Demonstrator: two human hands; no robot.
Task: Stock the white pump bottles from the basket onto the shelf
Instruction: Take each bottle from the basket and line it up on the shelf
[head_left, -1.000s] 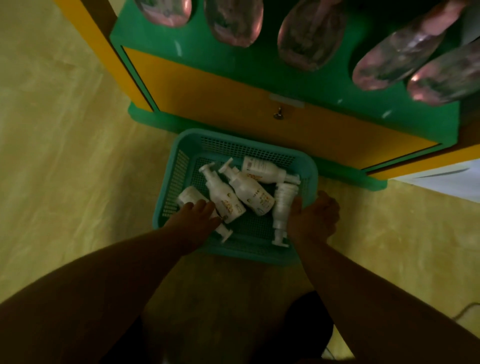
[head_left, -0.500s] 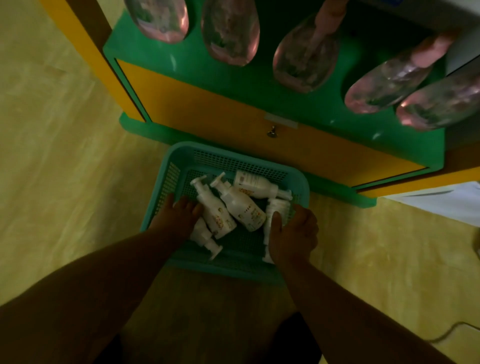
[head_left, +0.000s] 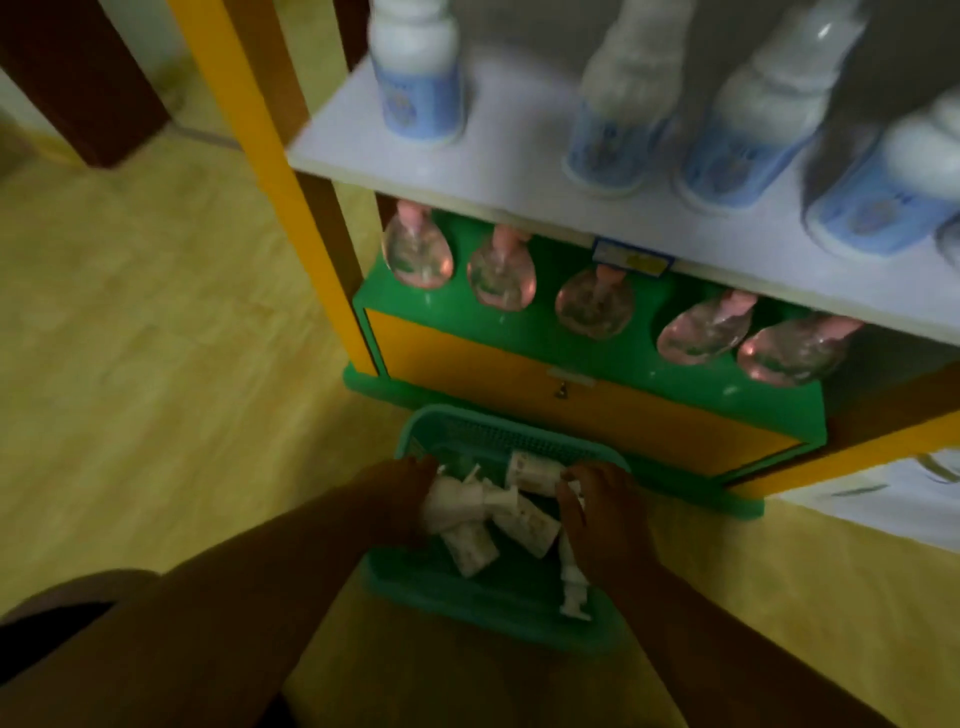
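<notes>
Head view, blurred. Teal mesh plastic basket (head_left: 498, 439) is sitting on the glossy yellow floor (head_left: 156, 364) at lower centre, its far rim just beside the shelving's green base. Open floor is spreading across the left of the frame and to the basket's lower right.

White pump bottles (head_left: 524, 525) are lying jumbled inside the basket. Left hand (head_left: 400, 499) is resting against bottles at the basket's left edge; grip too blurred to tell. Right hand (head_left: 597, 514) is curling its fingers round the right-side bottle (head_left: 571, 582), whose pump is poking out below the wrist.

White shelf (head_left: 519, 171) at upper right is carrying blue-labelled bottles (head_left: 421, 98). Green shelf (head_left: 649, 358) beneath is holding clear pink rounded bottles (head_left: 501, 283).
</notes>
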